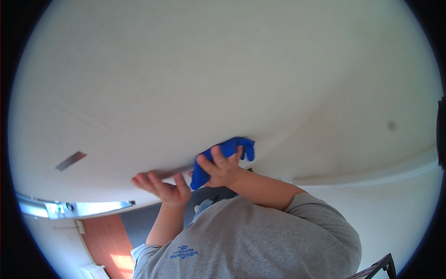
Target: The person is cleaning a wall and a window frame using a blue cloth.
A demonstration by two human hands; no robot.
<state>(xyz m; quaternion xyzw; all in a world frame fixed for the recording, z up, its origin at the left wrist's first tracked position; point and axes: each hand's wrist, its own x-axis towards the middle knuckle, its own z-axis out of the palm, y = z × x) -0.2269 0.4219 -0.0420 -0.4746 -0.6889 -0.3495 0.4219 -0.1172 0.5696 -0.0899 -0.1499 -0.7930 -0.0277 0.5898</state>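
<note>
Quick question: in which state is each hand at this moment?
Left hand: open, fingers extended, nothing visibly held.
Right hand: holding a blue cloth.

Broad, plain off-white surface (209, 69) overhead or ahead; wall or ceiling, unclear which. Small gray-brown rectangle (71, 161) at left, blurred dark spot (391, 125) at right. Curved white strip (371, 176) along lower right edge, pale wall (395, 209) below. Bright window-like band (102, 208) at lower left. Under it, reddish-brown surface (102, 237) with sunlight patch (121, 261), beside dark gray floor (139, 225).
</note>
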